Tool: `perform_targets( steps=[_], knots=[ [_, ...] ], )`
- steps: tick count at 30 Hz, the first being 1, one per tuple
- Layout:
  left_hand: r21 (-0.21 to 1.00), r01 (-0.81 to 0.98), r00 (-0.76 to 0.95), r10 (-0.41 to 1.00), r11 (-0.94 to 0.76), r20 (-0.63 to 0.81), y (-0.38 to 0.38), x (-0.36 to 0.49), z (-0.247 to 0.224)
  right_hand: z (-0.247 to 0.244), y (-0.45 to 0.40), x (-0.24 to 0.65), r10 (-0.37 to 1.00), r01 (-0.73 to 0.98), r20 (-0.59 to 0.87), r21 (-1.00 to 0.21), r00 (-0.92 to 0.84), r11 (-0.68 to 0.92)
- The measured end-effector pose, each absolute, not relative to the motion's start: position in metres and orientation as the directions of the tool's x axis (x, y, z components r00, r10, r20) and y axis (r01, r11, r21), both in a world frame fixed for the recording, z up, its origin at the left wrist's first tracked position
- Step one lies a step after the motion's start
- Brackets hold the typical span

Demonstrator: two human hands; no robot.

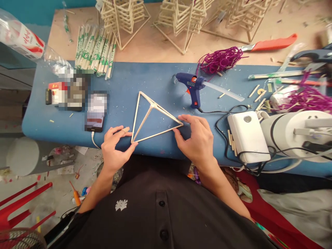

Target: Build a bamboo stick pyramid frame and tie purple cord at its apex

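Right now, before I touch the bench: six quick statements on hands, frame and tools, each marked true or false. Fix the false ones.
1. The left hand and right hand are each at a corner of the stick frame. True.
2. The right hand is wrapped around the glue gun. False: it lies on the blue mat.
3. A white cable runs into the phone. True.
4. The purple cord tangle by the orange-handled tool lies left of the stick frame. False: right of it.
5. The wrapped sticks are on the floor. False: on the table.
6. A translucent glue stick protrudes from the glue gun. True.
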State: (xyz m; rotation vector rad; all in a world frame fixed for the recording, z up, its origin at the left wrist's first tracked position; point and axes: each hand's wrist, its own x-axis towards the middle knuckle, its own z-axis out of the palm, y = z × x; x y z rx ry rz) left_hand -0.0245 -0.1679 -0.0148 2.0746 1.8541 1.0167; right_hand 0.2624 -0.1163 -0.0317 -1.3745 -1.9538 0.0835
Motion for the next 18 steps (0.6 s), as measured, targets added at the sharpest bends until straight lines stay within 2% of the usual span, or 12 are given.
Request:
perform_targets(
  steps=[3,7,12,18],
  knots=[
    [0.526,0.824,0.001,0.929,-0.211,0.370,-0.175,-0.022,-0.016,-0.034,-0.110,0.253,0.837,0.871,0.546,-0.394,-0.035,0.294],
    [0.484,0.835,0.046,0.909,-0.262,0.414,-0.180,-0.019,-0.020,-0.034,-0.104,0.241,0.913,0.866,0.405,-0.473,0.051,0.161],
    [0.425,0.855,0.051,0.863,-0.298,0.503,-0.186,-0.012,-0.028,-0.027,-0.101,0.230,0.955,0.782,0.294,-0.584,-0.048,0.219],
    [0.418,0.803,0.177,0.839,-0.425,0.514,-0.186,0.002,-0.028,-0.022,-0.098,0.228,0.938,0.743,0.291,-0.583,-0.187,0.329]
  ],
)
